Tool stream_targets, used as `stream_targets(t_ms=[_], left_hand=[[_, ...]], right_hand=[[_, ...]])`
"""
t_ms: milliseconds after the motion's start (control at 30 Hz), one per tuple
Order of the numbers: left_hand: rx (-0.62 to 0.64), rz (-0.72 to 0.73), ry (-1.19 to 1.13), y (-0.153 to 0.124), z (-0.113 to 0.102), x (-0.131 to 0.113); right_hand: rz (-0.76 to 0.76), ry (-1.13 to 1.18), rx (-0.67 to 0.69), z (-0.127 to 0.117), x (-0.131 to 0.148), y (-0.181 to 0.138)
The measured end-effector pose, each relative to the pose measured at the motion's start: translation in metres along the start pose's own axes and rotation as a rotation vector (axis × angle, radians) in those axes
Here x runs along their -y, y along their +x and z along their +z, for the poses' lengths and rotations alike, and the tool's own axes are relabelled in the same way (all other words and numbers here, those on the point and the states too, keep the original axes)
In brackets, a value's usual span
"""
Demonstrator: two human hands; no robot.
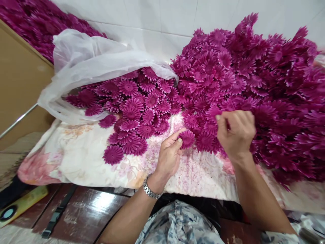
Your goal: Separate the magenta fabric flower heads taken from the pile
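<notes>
My left hand (170, 154), with a metal watch at the wrist, pinches one magenta artificial flower head (188, 139) between thumb and fingers above the cloth. To the right, my right hand (236, 130) is closed, knuckles up. At its thumb tip shows a blurred magenta flower piece (214, 112), which it seems to pinch; the fingers partly hide the grip. Right behind and beside this hand rises a big heap of loose magenta flower heads (243, 74). Stacked flower heads (132, 113) spill toward my left hand from a white plastic bag (101, 57).
A floral cloth (83, 156) covers the work surface, with magenta specks near the middle. A cardboard panel (22, 81) stands at the left, with more magenta flowers (38, 23) behind it. White tiled wall (152, 15) backs everything. A black buckled strap (57, 217) lies lower left.
</notes>
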State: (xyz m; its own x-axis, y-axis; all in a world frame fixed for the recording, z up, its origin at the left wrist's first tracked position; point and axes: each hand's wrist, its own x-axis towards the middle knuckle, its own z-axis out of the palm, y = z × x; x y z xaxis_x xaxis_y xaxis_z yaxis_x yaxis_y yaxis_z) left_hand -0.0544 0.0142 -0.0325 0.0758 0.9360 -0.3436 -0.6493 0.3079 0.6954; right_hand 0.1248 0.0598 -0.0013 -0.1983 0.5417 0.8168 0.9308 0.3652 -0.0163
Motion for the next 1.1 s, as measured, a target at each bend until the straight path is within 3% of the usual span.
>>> stream_targets(t_ms=[67,133,233,300,367,433,700,833,933,1033,1100], left_hand=[[0.019,-0.005,-0.018,0.000,0.001,-0.001],[0.018,-0.008,-0.033,0.000,0.003,-0.002],[-0.004,0.000,-0.040,0.001,0.005,-0.002],[-0.013,0.004,-0.030,0.002,0.004,0.000],[-0.011,0.004,-0.013,0.003,0.003,0.002],[-0.012,0.002,0.003,0.003,0.002,0.004],[-0.106,0.029,0.000,0.005,-0.003,0.005],[-0.098,0.040,-0.007,0.005,-0.001,0.000],[-0.049,0.039,-0.046,0.004,0.003,-0.002],[-0.047,0.032,-0.036,0.004,0.004,-0.002],[-0.052,0.026,-0.007,0.004,0.003,-0.001]], right_hand=[[0.097,-0.206,-0.017,-0.008,-0.018,0.004],[0.127,-0.250,0.011,-0.013,-0.023,0.007],[-0.020,0.050,0.094,-0.010,-0.005,0.004],[-0.146,0.315,0.288,-0.002,0.016,-0.001],[-0.185,0.424,0.479,0.006,0.032,-0.007],[-0.172,0.454,0.552,0.012,0.040,-0.012],[-0.144,0.423,0.423,0.011,0.033,-0.011],[0.034,0.060,0.108,0.000,0.000,-0.003],[0.164,-0.204,0.033,-0.011,-0.020,0.005],[0.061,-0.024,0.038,-0.011,-0.008,0.004],[-0.083,0.302,0.184,-0.003,0.014,-0.001]])
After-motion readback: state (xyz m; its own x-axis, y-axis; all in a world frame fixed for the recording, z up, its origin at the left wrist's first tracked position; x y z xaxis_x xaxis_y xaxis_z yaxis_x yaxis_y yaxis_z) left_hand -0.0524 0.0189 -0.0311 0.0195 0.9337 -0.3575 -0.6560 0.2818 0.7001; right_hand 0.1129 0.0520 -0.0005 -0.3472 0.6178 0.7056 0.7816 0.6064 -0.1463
